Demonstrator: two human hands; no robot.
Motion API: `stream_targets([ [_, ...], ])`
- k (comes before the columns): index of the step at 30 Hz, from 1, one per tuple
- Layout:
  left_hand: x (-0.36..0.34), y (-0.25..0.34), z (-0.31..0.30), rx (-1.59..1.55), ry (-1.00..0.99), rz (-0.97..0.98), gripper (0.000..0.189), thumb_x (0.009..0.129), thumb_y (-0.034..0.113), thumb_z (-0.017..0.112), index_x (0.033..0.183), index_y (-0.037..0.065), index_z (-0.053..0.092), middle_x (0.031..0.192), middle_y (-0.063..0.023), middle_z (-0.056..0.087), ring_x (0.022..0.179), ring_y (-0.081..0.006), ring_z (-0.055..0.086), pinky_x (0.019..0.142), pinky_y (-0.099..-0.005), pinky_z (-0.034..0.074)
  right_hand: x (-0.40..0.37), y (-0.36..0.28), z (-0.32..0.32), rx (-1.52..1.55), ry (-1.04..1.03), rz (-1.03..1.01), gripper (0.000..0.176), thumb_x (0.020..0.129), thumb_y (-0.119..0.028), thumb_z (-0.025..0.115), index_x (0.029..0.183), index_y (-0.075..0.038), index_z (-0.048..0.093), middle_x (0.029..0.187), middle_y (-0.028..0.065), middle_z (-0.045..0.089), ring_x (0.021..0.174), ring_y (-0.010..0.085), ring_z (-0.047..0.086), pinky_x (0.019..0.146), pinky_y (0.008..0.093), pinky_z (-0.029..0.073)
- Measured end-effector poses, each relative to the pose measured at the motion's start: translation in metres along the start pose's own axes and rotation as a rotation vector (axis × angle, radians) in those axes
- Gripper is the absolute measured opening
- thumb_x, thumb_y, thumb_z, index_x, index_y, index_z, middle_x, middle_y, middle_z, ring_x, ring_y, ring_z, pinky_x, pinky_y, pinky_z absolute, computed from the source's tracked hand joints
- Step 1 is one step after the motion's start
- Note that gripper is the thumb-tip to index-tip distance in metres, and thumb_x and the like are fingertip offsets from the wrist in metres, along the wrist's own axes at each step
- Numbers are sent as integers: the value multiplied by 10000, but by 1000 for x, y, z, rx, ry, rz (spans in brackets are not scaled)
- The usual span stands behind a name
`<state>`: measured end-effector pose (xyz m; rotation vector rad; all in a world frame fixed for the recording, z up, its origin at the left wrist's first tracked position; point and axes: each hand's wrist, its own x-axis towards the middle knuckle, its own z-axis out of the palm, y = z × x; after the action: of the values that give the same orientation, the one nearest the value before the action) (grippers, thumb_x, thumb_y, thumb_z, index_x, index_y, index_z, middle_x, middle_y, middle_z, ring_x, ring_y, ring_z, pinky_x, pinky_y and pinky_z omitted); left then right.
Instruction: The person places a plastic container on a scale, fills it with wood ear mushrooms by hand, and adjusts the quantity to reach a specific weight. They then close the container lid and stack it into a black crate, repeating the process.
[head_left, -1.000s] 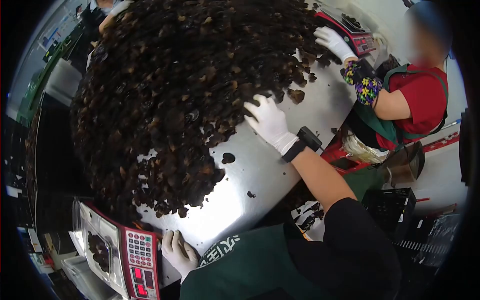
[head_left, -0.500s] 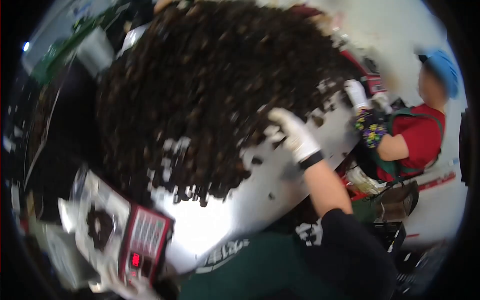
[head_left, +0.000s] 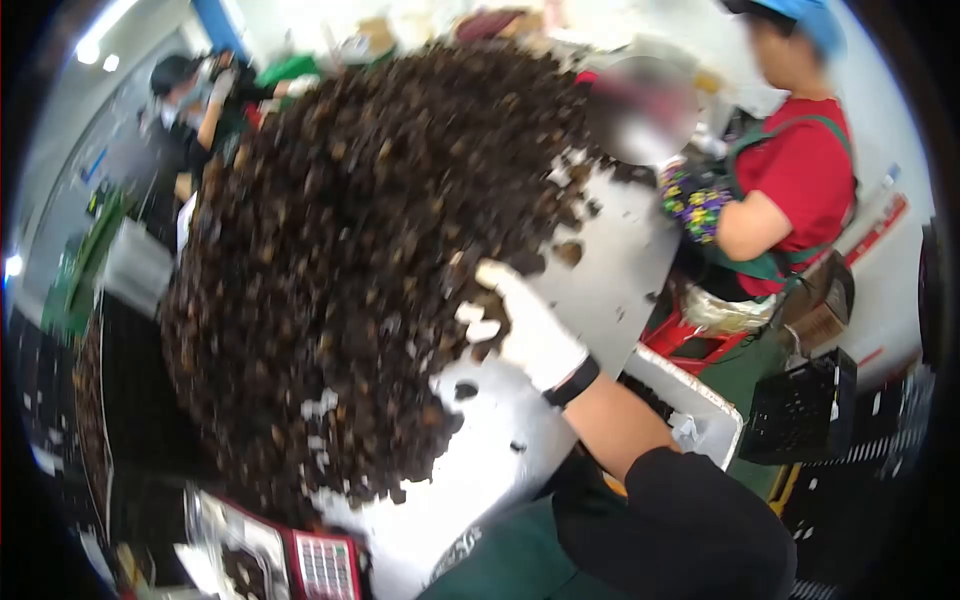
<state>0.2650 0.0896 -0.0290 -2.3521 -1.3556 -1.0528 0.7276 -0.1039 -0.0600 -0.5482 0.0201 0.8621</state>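
A large heap of dark dried fungus pieces [head_left: 370, 260] covers most of a shiny steel table [head_left: 600, 270]. My right hand [head_left: 520, 325], in a white glove with a black wristband, reaches into the near edge of the heap; its fingers are curled among the pieces, and blur hides whether it holds any. My left hand is out of view. A red weighing scale [head_left: 325, 565] with a keypad sits at the table's near-left corner, with a clear bag of fungus [head_left: 235, 560] on it.
A co-worker in a red shirt and green apron [head_left: 800, 180] works at the right of the table, a patterned sleeve [head_left: 690, 205] over the forearm. Another person in black [head_left: 175, 150] stands far left. A white tray [head_left: 690, 410] and black crate [head_left: 800, 410] stand at right.
The camera has swung and tilted up. My right hand has dug deeper into the heap's edge. My left hand, by the scale a second ago, has left the view.
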Motion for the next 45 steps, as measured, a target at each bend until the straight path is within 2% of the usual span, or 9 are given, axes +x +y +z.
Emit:
stream_targets([
  [3, 2, 14, -13, -36, -29, -19, 351, 917, -9, 539, 1258, -63, 603, 1288, -246, 584, 1232, -374, 544, 1053, -484, 414, -1, 7, 7, -158, 32, 15, 338, 1009, -474, 486, 1164, -201, 612, 737, 0, 558, 503, 112, 492, 456, 413, 530],
  [12, 27, 179, 38, -617, -364, 309, 279, 782, -48, 683, 1040, 58, 691, 1003, -89, 677, 967, -269, 619, 896, -367, 453, -12, 92, 32, -146, -203, 311, 286, 1033, -208, 503, 1265, -54, 573, 958, 80, 607, 695, 167, 557, 480, 229, 387],
  [22, 7, 174, 50, -985, -557, -237, 376, 751, 70, 803, 976, 65, 502, 829, -8, 512, 766, -105, 519, 707, -255, 454, -56, 146, 59, -430, -353, 428, 317, 1020, -157, 504, 1302, -31, 576, 1155, 29, 646, 1092, 129, 624, 898, 272, 536],
  [24, 3, 167, 50, -1033, -567, -264, 348, 761, 44, 772, 963, 72, 490, 853, 0, 509, 744, -89, 515, 690, -245, 449, -54, 152, 50, -1101, -694, -237, 319, 1009, -160, 524, 1295, -29, 574, 1138, 30, 636, 1103, 138, 615, 919, 284, 529],
  [26, -1, 156, 51, -1100, -607, -308, 336, 771, 42, 763, 972, 73, 494, 847, 11, 507, 749, -75, 515, 690, -241, 447, -52, 162, 37, -1352, -775, -409, 323, 1005, -165, 529, 1293, -27, 573, 1135, 37, 630, 1110, 150, 611, 941, 302, 522],
  [30, -2, 140, 49, -1144, -642, -354, 314, 788, 43, 745, 992, 69, 508, 852, 23, 507, 759, -46, 512, 680, -211, 431, -57, 173, 42, -763, -480, 280, 327, 1005, -180, 526, 1289, -26, 579, 1173, 58, 631, 1117, 170, 612, 974, 335, 511],
  [33, -4, 132, 47, -1161, -610, -380, 318, 773, 59, 764, 966, 74, 513, 839, 18, 498, 751, -56, 515, 671, -211, 431, -65, 175, 69, -512, -325, 511, 312, 1011, -205, 486, 1259, -54, 602, 1166, 54, 641, 1084, 158, 615, 906, 288, 523],
  [37, -10, 122, 47, -961, -398, -322, 363, 704, 56, 801, 919, 71, 509, 794, -57, 483, 673, -192, 520, 624, -305, 468, -62, 201, 74, -537, -344, 486, 303, 1006, -191, 450, 1243, -54, 579, 1161, 75, 644, 1023, 178, 645, 910, 318, 520],
  [45, -20, 87, 46, -1047, -322, -521, 301, 773, -21, 693, 998, 77, 518, 829, -21, 530, 705, -109, 543, 664, -266, 485, -46, 235, 92, -685, -408, 561, 300, 992, -272, 553, 1197, -61, 609, 1091, 52, 659, 986, 182, 654, 884, 318, 539],
])
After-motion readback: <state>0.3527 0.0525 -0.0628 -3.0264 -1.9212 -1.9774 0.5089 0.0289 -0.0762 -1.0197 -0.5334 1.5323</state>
